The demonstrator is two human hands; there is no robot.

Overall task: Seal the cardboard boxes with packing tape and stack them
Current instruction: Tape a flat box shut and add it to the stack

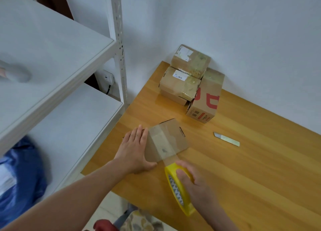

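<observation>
A small cardboard box lies near the left edge of the wooden table. My left hand presses flat against its left side, fingers together and extended. My right hand grips a yellow roll of packing tape just in front of the box. A strip of clear tape runs from the roll up over the box's top. Against the wall at the table's far corner stand sealed boxes: two small ones stacked with another behind, and a taller box with red print beside them.
A metal cutter blade lies on the table to the right of the box. White metal shelving stands to the left, close to the table edge. A blue bag sits low at the left.
</observation>
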